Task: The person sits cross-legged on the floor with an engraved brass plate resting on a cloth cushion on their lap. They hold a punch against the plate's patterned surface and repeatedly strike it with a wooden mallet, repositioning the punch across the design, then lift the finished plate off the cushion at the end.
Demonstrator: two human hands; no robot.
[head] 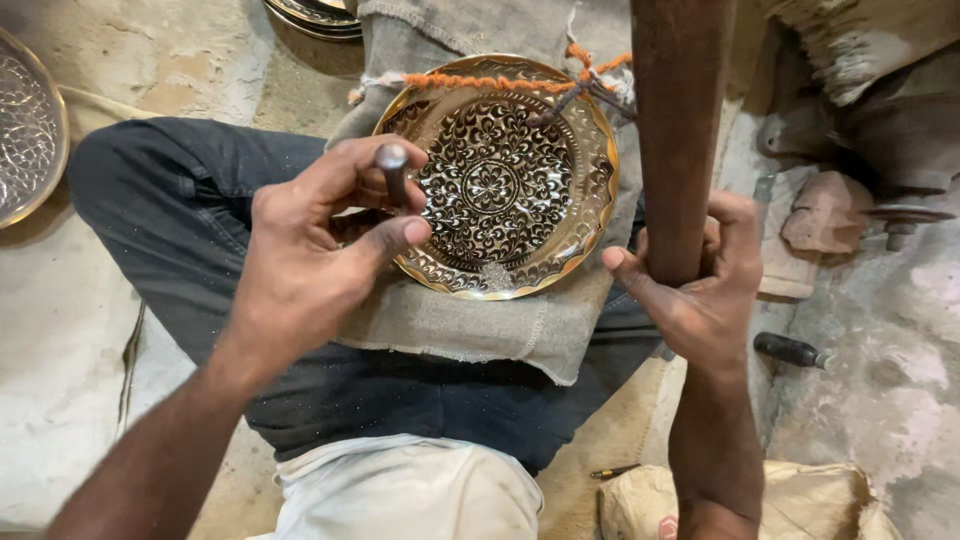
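Two hands at work: left hand point(320, 240) pinches a steel punch point(392, 170) upright at the rim of an engraved brass plate point(500, 180) on lap cloth point(480, 320); right hand point(700, 280) grips a wooden mallet handle point(678, 130). Advisable: keep punch vertical, plate steady, strikes light.

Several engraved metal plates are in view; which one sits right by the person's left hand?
The round brass plate on the burlap cloth over the lap. The left hand, holding a punch, overlaps its rim; the other plates lie at the frame edges.
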